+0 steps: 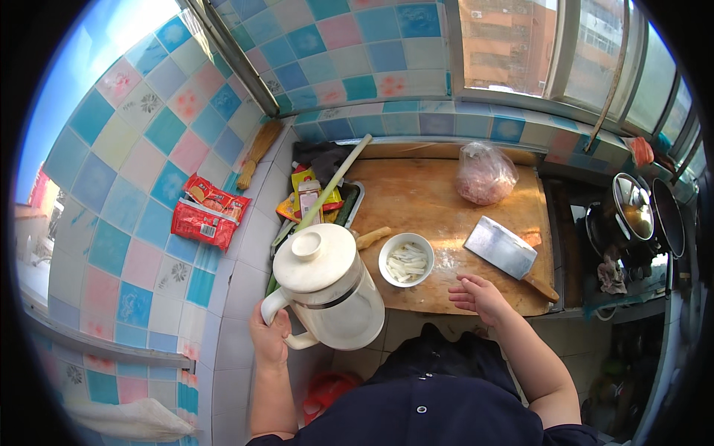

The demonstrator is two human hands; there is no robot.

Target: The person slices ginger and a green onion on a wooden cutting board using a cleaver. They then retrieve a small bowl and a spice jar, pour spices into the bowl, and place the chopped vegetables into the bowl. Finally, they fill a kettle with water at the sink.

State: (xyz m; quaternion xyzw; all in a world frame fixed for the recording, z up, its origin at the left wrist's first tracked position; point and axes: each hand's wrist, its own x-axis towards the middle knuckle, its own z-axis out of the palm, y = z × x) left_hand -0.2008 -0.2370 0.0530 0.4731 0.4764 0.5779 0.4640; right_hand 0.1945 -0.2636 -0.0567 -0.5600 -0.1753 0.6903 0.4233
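My left hand [270,333] grips the white handle of a glass kettle [343,312] with a white lid. The kettle stands upright at the left front of a wooden cutting board [413,184], hiding its near left corner. My right hand [478,296] is over the board's front edge, fingers apart and holding nothing. Between the kettle and that hand sits a white bowl [382,266] of pale, sliced strips, perhaps scallion, in some liquid. A cleaver [496,245] lies flat beyond my right hand, its wooden handle towards the right front.
Ginger root [372,238] rests behind the kettle. A long scallion stalk [334,181] leans over a tray [357,203] of packets. Bagged minced meat [485,181] sits at the back right. The stove holds a lidded pot [630,214]. Red snack packages [209,214] lie on the left ledge.
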